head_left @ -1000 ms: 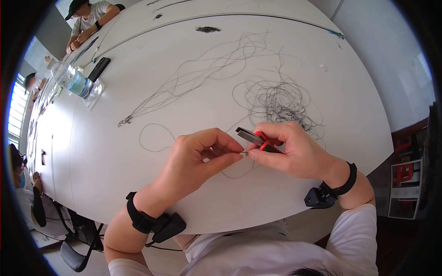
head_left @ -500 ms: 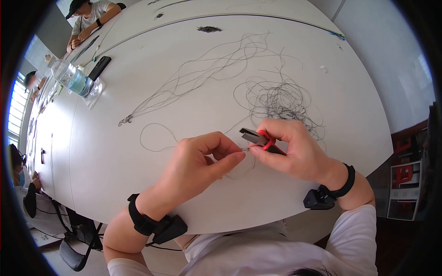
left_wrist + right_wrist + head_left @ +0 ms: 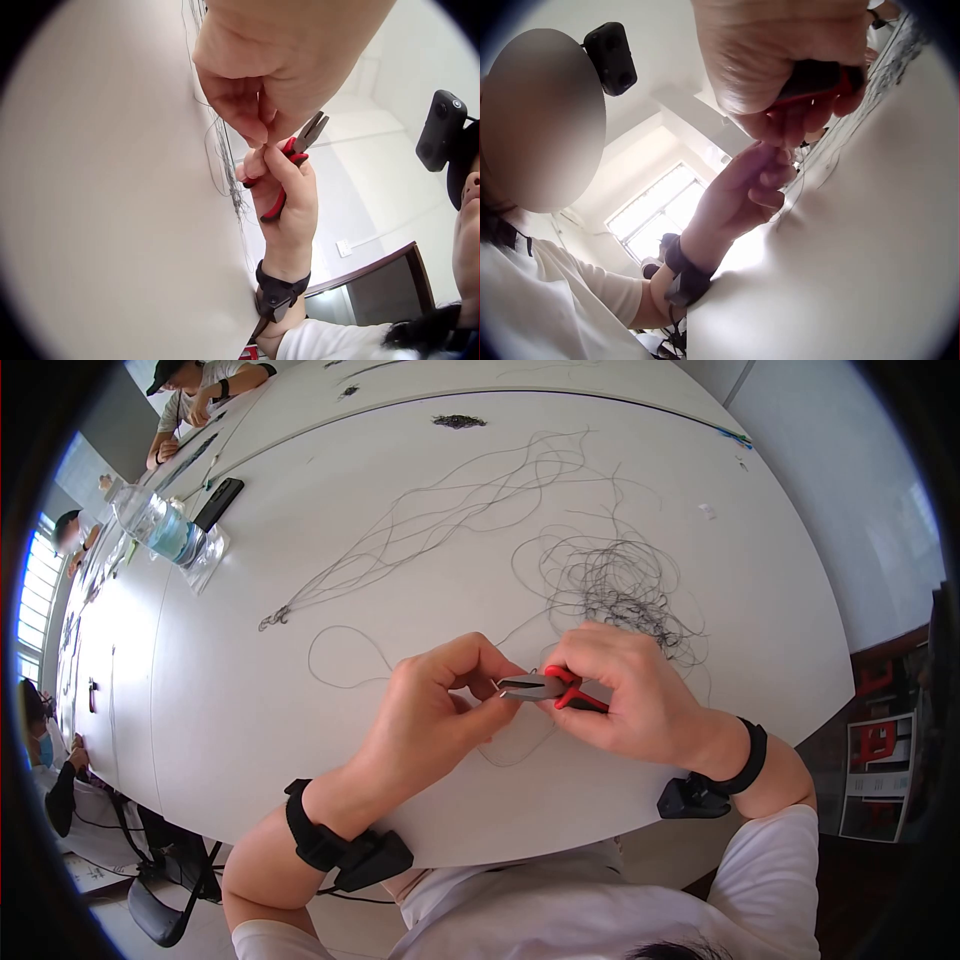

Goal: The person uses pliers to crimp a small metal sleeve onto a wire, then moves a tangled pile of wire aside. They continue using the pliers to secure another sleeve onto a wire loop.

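Observation:
In the head view my left hand [image 3: 487, 695] pinches the end of a thin grey wire [image 3: 520, 745] between thumb and forefinger, just above the white table [image 3: 300, 740]. My right hand [image 3: 592, 690] grips red-handled pliers [image 3: 545, 686], whose metal tips point left and meet the wire right at my left fingertips. In the left wrist view the pliers [image 3: 298, 150] stick up from the right hand [image 3: 289, 199] below the left hand [image 3: 259, 97]. From the right wrist, the red handle [image 3: 821, 79] sits inside the curled right hand [image 3: 787, 52], with the left hand [image 3: 742, 191] beyond.
A tangled heap of grey wire [image 3: 612, 585] lies just behind my right hand, and long strands [image 3: 430, 525] fan toward the far left. A water bottle [image 3: 160, 530] and a black phone [image 3: 216, 505] stand far left. Other people [image 3: 190, 390] sit along the table's far side.
The pliers were tucked in my right hand, pointing up-left, while its fingertips met the left hand's on the wire. Now they are swung level, with their tips at the wire in my left fingers.

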Motion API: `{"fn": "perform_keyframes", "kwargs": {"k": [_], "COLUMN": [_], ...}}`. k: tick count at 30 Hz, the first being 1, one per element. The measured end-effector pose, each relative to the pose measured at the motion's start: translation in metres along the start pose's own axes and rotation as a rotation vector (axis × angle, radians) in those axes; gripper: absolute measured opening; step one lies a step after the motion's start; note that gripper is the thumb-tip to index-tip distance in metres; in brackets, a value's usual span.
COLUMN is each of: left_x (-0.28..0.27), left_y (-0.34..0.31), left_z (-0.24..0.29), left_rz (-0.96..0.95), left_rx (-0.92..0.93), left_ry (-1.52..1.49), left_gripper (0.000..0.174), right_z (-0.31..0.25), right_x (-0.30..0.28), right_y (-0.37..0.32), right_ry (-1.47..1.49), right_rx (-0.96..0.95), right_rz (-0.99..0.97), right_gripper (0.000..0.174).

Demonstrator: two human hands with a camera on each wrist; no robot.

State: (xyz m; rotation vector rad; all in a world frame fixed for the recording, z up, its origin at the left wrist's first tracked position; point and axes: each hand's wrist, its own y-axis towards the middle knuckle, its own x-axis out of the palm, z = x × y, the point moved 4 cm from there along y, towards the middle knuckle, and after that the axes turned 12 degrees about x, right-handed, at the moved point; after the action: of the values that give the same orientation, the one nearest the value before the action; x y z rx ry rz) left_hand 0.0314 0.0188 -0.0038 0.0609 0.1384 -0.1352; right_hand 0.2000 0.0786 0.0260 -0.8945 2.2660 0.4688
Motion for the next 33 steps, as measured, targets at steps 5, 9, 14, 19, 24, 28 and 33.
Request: {"fn": "perform_keyframes", "kwargs": {"k": [5,9,14,19,24,28,33], "left_x": [0.001,0.002,0.002,0.004,0.004,0.003,0.002], "left_y": [0.001,0.000,0.000,0.002,0.002,0.002,0.002], "left_z": [0.003,0.001,0.000,0.000,0.002,-0.003,-0.002], "left_rz": [0.051,0.028,-0.010,-0.012,-0.018,0.001,0.008], "left_rx": [0.000,-0.023,-0.056,-0.091,-0.154,-0.116,-0.131], "left_ry": [0.008,-0.002,0.024,-0.172,-0.261,-0.268,-0.278], "left_gripper": [0.012,0.014,0.016,0.021,0.019,0.022,0.024], "right_z": [-0.002,-0.003,-0.002,0.011,0.014,0.011,0.012], "right_x": [-0.011,-0.012,-0.008,-0.001,-0.002,-0.003,-0.002], "right_y": [0.001,0.003,0.003,0.005,0.008,0.010,0.010], "right_ry": [-0.019,-0.033,-0.014,0.336,0.358,0.331,0.347], "right_rx": [-0.003,-0.009,0.006,0.218,0.220,0.213,0.213], "right_rz": [0.125,0.097,0.030,-0.092,-0.048,-0.008,-0.012], "right_gripper": [0.015,0.015,0.014,0.014,0.015,0.016,0.017]}}
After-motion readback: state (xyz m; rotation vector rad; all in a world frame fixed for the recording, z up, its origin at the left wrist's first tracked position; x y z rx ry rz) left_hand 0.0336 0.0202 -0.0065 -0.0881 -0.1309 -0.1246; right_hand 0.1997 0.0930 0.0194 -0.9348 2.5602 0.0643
